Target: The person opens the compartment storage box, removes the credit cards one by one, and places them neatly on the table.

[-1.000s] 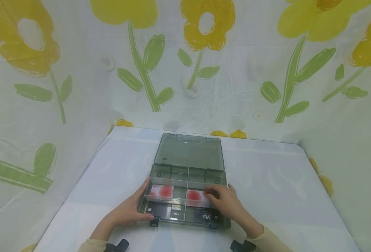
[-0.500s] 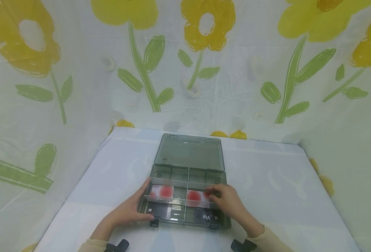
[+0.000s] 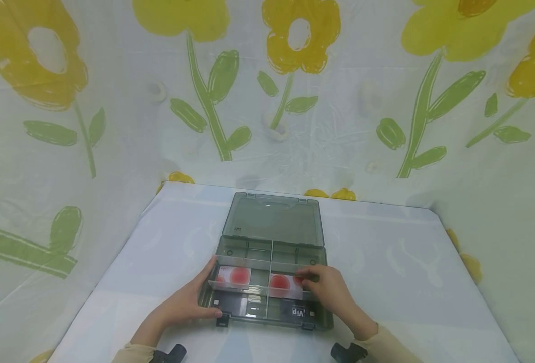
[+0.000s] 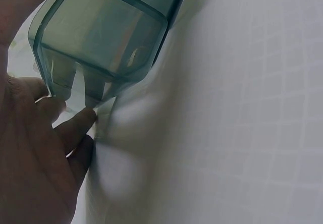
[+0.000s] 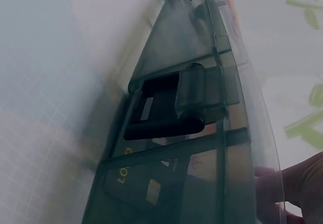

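Note:
A translucent grey-green compartment box [image 3: 231, 318] lies on the table with its lid [image 3: 274, 217] folded back. My left hand [image 3: 181, 305] holds its left side, thumb at the front edge by a latch [image 3: 222, 320]. In the left wrist view, that hand's fingers [image 4: 75, 128] meet the box's corner. My right hand [image 3: 328, 287] pinches the right end of a white card with red circles [image 3: 280, 286], in the right part of the middle row. A similar card [image 3: 239, 277] lies in the left part. The right wrist view shows some right fingers through the clear plastic [image 5: 265, 133].
Dark cards, one a black "Vip" card [image 3: 296, 311] and one at the left [image 3: 228, 303], lie in the front row. A clear vertical divider [image 3: 268, 302] splits the box. A white table [image 3: 385, 262] and flower-printed curtains [image 3: 340, 141] surround it.

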The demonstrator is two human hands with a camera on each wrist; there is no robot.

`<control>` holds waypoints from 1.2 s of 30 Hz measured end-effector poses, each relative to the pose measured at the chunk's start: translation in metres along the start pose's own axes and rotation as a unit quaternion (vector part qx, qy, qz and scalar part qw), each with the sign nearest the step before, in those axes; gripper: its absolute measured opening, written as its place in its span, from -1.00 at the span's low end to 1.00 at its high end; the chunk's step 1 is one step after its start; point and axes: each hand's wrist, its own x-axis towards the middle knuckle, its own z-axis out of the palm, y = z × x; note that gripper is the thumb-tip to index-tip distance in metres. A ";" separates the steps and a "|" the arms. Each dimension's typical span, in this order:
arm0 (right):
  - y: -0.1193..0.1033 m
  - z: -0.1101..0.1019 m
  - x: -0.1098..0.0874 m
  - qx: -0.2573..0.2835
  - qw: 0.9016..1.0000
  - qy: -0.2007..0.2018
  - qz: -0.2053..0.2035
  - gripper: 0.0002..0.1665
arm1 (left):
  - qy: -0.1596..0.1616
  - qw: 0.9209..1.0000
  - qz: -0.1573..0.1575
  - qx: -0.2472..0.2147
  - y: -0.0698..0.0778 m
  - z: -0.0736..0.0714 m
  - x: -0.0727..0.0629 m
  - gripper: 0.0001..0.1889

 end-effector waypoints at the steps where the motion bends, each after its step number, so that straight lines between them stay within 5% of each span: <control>1: 0.000 0.000 0.001 -0.004 1.000 0.000 0.003 -0.74 | 0.000 1.000 0.000 0.000 0.000 0.000 0.000 0.42; 15: 0.000 0.002 0.001 -0.029 1.000 -0.005 -0.004 -0.79 | 0.000 1.000 0.006 0.001 0.000 -0.001 0.000 0.43; 36: 0.006 0.000 0.004 0.024 0.998 -0.052 -0.018 -0.82 | 0.002 1.000 0.008 -0.004 0.000 0.000 0.000 0.43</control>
